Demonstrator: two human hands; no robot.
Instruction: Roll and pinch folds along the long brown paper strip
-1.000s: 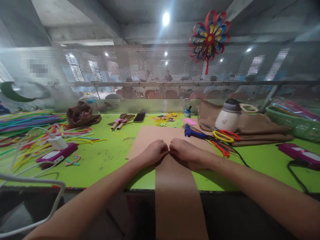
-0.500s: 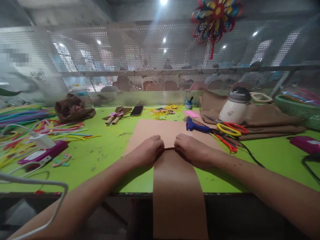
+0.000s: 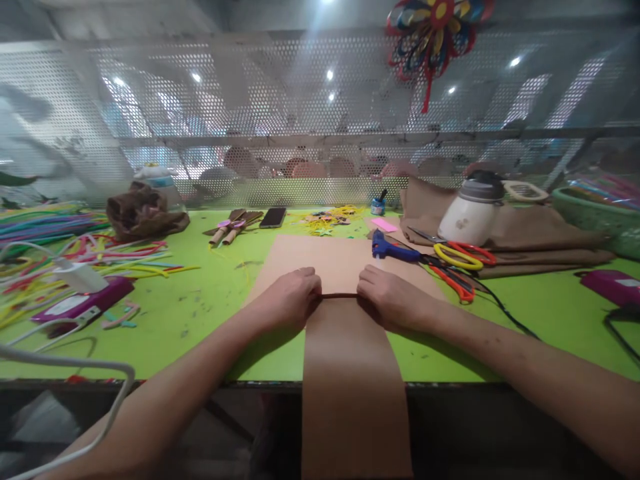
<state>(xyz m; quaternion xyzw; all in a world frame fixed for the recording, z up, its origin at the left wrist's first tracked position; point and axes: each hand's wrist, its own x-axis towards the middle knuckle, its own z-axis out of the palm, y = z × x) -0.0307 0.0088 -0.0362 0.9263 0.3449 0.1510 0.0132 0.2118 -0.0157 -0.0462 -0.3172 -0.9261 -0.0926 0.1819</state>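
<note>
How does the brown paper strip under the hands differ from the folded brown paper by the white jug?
The brown paper strip lies smooth and flat, hanging over the green table's near edge; the folded brown paper sits rumpled in layers at the far right. The left hand and right hand press the strip's fold; the folded paper bears only the white jug. Both are the same kraft brown.

Blue glue gun (image 3: 387,249), yellow scissors (image 3: 457,257), phone (image 3: 273,217), white jug (image 3: 473,213), paper pinwheel (image 3: 437,27)
</note>
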